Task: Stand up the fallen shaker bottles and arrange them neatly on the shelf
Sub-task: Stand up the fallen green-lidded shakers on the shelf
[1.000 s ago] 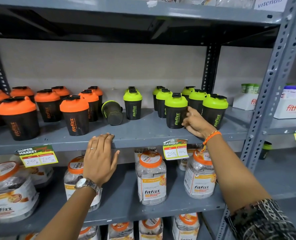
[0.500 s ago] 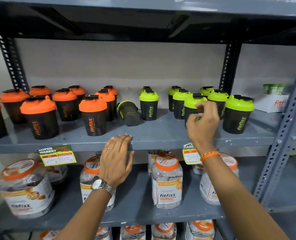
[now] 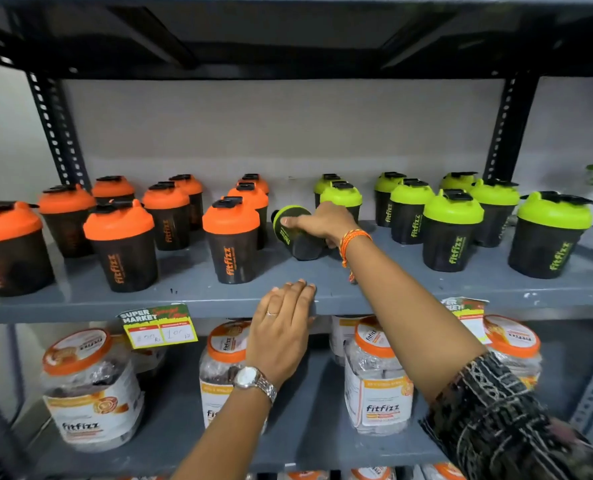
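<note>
Grey metal shelf (image 3: 191, 289) carries upright shakers; one fallen bottle (image 3: 296, 233) lies mid-shelf, green lid far-left, base near-right. Right hand (image 3: 322, 221) wraps it; left hand (image 3: 283, 327) rests flat, open, on the shelf edge.

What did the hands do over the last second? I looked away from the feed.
The right hand left the upright green-lidded shakers, crossed leftward and now rests on the fallen shaker, which still lies on its side. The left hand stayed on the shelf edge.
</note>
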`<state>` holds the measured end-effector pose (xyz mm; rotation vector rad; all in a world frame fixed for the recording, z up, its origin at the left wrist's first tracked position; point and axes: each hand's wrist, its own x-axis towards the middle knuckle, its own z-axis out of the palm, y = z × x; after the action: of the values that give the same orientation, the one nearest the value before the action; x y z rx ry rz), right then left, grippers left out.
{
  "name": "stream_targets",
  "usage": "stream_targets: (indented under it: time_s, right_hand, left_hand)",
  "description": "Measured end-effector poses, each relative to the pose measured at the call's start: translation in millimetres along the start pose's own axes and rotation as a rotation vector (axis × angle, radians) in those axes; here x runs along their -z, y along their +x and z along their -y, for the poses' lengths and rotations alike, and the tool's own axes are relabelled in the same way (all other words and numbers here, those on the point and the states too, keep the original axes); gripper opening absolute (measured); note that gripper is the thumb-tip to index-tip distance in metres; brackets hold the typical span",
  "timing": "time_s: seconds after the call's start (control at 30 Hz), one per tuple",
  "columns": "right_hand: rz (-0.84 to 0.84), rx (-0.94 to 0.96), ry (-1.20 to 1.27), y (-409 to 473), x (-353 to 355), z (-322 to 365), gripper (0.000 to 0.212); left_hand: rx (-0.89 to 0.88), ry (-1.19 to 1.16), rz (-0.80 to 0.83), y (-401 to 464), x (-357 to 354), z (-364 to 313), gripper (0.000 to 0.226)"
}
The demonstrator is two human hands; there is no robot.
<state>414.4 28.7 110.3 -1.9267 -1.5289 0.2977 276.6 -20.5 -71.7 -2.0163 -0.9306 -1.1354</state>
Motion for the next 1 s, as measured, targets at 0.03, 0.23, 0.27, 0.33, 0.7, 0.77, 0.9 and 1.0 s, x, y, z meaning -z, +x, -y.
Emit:
stream_targets:
  time_s: [0.03, 0.23, 0.27, 0.33, 0.7, 0.77, 0.9, 1.0]
  right_hand:
    - [0.016, -0.011, 0.011, 2, -3, 1, 0.065]
    - [0.087, -0.084, 0.232, 5, -8, -4, 0.058]
    - [0.098, -0.093, 0.298, 4, -5, -6, 0.050]
    - [0.126, -0.129, 0.440, -2, 1, -9, 0.042]
    - [0.355, 0.077, 0.983, -48, 29, -80, 0.014]
    - [0.349, 0.133, 1.019, -53, 29, -94, 0.031]
    - [0.330, 0.166, 0.985, -58, 30, -107, 0.049]
    - [0.307, 0.166, 0.888, -59, 34, -109, 0.049]
  left_hand:
    - [-0.004, 0.004, -0.006, -1, -2, 1, 0.047]
    - [0.003, 0.010, -0.028, -2, -5, 0, 0.050]
    - [0.004, 0.007, -0.028, -2, -5, 0, 0.049]
    - [0.007, -0.001, -0.021, -1, -3, 0, 0.047]
    - [0.068, -0.069, 0.054, 1, 13, -9, 0.045]
    - [0.074, -0.086, 0.065, 1, 17, -11, 0.045]
    - [0.093, -0.103, 0.105, 2, 24, -13, 0.048]
    - [0.104, -0.118, 0.146, 2, 30, -15, 0.051]
